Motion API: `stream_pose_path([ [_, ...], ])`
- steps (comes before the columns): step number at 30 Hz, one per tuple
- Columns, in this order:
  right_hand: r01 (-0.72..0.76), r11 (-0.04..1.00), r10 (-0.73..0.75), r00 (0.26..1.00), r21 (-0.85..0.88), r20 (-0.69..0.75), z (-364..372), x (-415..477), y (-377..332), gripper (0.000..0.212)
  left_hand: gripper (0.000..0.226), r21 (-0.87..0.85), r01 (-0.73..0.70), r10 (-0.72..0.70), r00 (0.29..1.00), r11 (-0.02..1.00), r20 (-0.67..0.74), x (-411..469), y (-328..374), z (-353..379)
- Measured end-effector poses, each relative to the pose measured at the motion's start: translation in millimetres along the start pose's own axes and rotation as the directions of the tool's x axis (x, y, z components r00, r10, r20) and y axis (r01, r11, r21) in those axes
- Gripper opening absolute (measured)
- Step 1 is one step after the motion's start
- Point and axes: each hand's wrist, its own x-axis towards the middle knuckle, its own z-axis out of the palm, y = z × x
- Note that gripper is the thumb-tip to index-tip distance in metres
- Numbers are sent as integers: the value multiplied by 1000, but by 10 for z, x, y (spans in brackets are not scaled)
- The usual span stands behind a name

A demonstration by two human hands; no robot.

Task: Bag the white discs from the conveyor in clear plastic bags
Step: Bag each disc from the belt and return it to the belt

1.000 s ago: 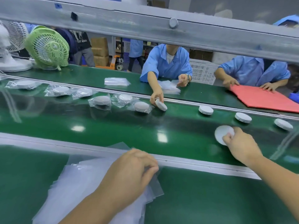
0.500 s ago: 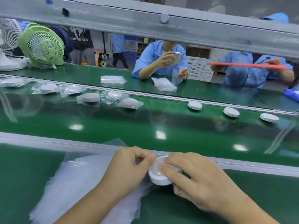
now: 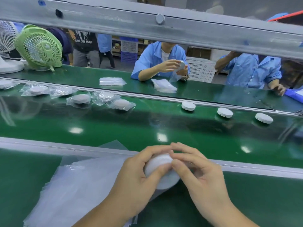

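Far left: white fan (image 3: 6,46) w/ green fan (image 3: 40,47) just beside it, both on far green desk (image 3: 78,76) behind the belt. On conveyor (image 3: 147,126), along far edge, row of bagged discs (image 3: 81,99), each lying flat in a crinkled clear bag, several overlapping at bag edges. Behind those, on far desk, two small piles of empty bags (image 3: 112,81). Near side, left-centre: stack of clear bags (image 3: 73,182) fanned out on near desk (image 3: 262,194), top sheets offset from each other. Left hand (image 3: 136,176) over stack's right end, fingers curled round a white disc (image 3: 161,164), thumb pressed on its near face. Disc tilted up on edge, held between both hands just this side of the conveyor rail, above the bag stack. Clear film around disc's lower part looks like a bag, but can't tell how far in the disc sits. Right hand (image 3: 201,174) closed on disc's right side, fingertips meeting left hand's on top. Across the belt, centre: worker in blue coat (image 3: 157,63) holding a disc in both hands. Right of centre on conveyor: three bare discs (image 3: 225,112) in a line near far edge, well apart from each other. Far right: second worker in blue (image 3: 250,69) at far desk, white crate (image 3: 200,71) between the two workers.
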Motion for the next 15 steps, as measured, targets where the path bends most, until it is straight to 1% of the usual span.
stream_pose_path([
  [2,-103,991,95,990,81,101,31,9,-8,47,24,-22,-12,10,993,1000,-117,-5,29,25],
  [3,-124,989,111,984,84,142,33,19,-11,48,21,-48,-3,-5,988,999,-155,-4,39,36],
  [5,-127,992,122,974,15,192,27,68,-26,44,18,-85,23,-39,981,996,-191,1,48,58],
  [7,-96,993,111,967,-75,231,28,151,-39,49,15,-158,75,-101,981,985,-163,17,49,68],
  [9,-46,992,79,955,-120,287,56,273,-67,52,11,-233,121,-149,983,965,-108,36,57,54],
  [12,-49,991,95,912,-123,399,85,507,-90,52,12,-148,101,-117,988,984,-103,67,33,-18],
  [13,-64,990,116,886,-129,449,85,582,-93,53,12,-129,99,-112,989,987,-101,82,27,-51],
  [15,-86,982,166,810,-166,562,80,711,-104,56,16,-108,105,-117,987,989,-110,112,-6,-120],
])
